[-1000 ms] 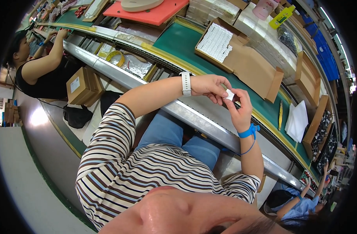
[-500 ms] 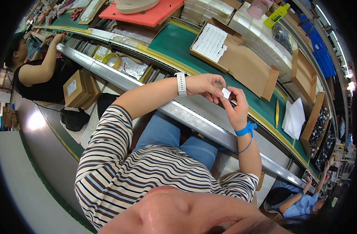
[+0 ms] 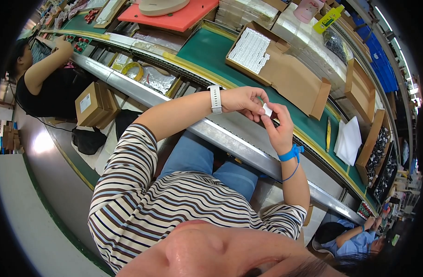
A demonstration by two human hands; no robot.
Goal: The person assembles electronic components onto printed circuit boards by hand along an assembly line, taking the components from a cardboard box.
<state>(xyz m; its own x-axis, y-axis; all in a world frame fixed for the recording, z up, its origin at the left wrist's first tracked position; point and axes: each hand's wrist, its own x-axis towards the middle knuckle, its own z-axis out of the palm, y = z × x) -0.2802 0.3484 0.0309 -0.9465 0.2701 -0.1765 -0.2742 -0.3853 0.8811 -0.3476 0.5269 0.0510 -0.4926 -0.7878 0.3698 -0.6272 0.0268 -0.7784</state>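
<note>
Above the metal rail at the near edge of the line, my two hands meet around a small white square piece (image 3: 267,110). My left hand (image 3: 244,100), with a pale watch on its wrist, pinches the piece between thumb and fingers. From the other side my right hand (image 3: 279,125), wearing a blue wrist strap (image 3: 292,153) with a cord, grips it too. Fingers cover part of the piece, so its underside is hidden. Beyond my hands, an open cardboard box (image 3: 292,85) on the green belt (image 3: 206,51) holds rows of small white pieces (image 3: 250,50).
A yellow cutter-like tool (image 3: 328,134) and white sheets (image 3: 347,139) lie on the right of the belt. Farther right stands a carton of dark parts (image 3: 375,150). Tape (image 3: 132,71) sits in a tray at left. Co-workers sit at left (image 3: 47,85) and lower right (image 3: 352,237).
My hands stay almost in place, with the white piece turned slightly between my fingers. The left co-worker's arms have shifted, and the right co-worker's raised arm has come down.
</note>
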